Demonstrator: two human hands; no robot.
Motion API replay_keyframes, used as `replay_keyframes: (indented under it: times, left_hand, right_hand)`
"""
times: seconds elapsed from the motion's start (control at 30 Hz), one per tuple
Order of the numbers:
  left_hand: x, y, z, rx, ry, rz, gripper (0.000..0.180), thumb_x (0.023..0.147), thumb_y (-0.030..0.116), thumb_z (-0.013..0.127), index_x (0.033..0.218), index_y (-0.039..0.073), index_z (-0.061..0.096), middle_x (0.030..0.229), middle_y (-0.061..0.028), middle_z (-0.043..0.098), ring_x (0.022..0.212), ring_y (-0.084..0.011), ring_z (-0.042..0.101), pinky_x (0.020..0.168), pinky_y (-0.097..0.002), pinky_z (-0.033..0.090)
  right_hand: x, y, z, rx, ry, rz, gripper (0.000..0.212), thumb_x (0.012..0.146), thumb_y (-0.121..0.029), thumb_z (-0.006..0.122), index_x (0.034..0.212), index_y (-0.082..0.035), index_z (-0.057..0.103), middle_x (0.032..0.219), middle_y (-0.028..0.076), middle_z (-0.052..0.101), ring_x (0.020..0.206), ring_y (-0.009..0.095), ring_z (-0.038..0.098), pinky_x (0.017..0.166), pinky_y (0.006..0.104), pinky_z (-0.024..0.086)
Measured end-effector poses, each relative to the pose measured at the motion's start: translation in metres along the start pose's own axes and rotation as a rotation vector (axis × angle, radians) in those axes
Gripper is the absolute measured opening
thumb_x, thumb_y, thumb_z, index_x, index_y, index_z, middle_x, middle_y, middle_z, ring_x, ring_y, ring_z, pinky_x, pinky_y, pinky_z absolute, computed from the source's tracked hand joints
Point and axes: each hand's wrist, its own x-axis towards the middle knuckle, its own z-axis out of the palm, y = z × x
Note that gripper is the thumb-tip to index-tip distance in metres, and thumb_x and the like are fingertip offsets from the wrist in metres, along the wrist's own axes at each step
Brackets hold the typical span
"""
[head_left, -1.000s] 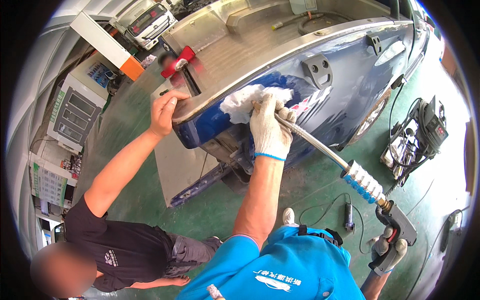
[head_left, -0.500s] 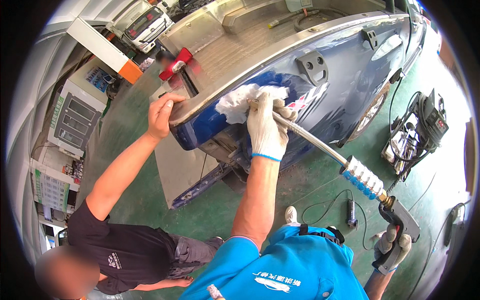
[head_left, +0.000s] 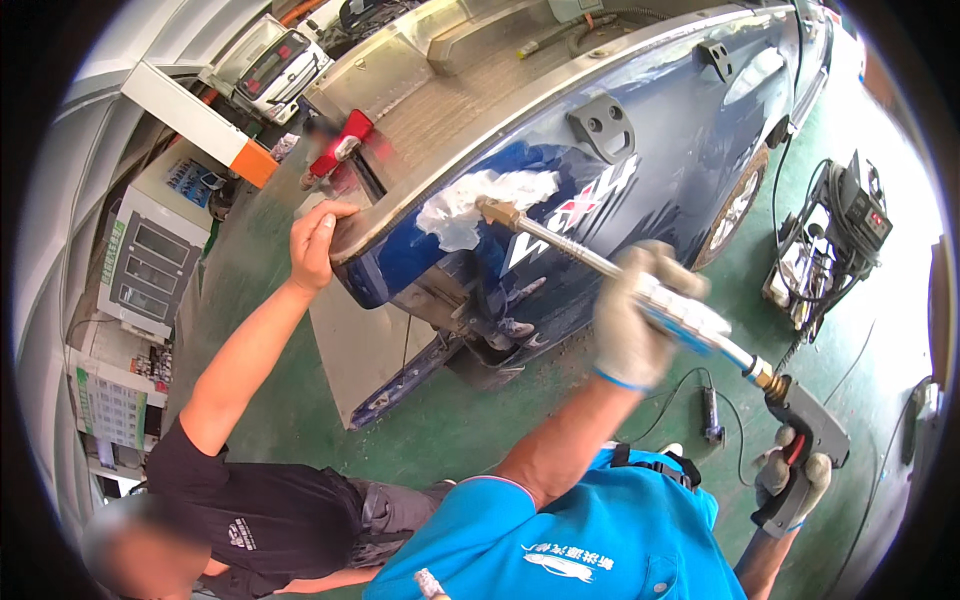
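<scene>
A slide hammer dent puller (head_left: 575, 250) runs from the blue pickup's side panel (head_left: 540, 165) down to my right. Its brass-coloured tip (head_left: 499, 212) meets the right part of a bare, whitish sanded patch (head_left: 450, 217). My left hand (head_left: 635, 315), in a white knit glove with a blue cuff, is closed round the silver and blue sliding weight (head_left: 695, 322) on the rod; motion blurs it. My right hand (head_left: 797, 475), gloved too, grips the dark pistol handle (head_left: 815, 430) with its red trigger at the rear end.
A co-worker in a black shirt (head_left: 280, 515) rests a hand (head_left: 317, 240) on the truck bed's rear corner. A welding-type machine on a cart (head_left: 835, 235) stands at right. A corded dark tool (head_left: 712, 415) lies on the green floor. The lowered tailgate (head_left: 365, 350) juts out.
My left hand has left the tip at the panel and moved right along the rod to the sliding weight. My right hand still holds the handle. The view has shifted slightly.
</scene>
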Motion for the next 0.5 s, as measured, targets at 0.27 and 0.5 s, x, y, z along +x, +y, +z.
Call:
replay_keyframes:
  times: [0.27,0.5]
  left_hand:
    - [0.006,0.036,-0.03,0.147,0.026,0.161,0.034,0.109,0.035,0.044,0.121,0.007,0.059,0.112,-0.0139,0.068,0.103,-0.0243,0.068,0.09,-0.0401,0.059]
    - [0.063,0.133,-0.051,-0.385,-0.275,-0.056,0.039,0.107,0.038,0.047,0.081,0.009,0.05,0.054,0.0078,0.03,0.042,-0.0066,0.029,0.041,-0.0249,0.03]
  right_hand:
    - [0.009,-0.007,0.011,-0.13,0.032,-0.039,0.074,0.091,-0.017,0.065,0.15,0.008,0.026,0.113,0.029,0.064,0.063,0.026,0.063,0.049,0.0324,0.056]
    - [0.007,-0.004,0.012,-0.091,0.048,-0.074,0.068,0.084,-0.01,0.068,0.141,0.011,0.039,0.1,0.03,0.067,0.064,0.033,0.069,0.055,0.0378,0.063]
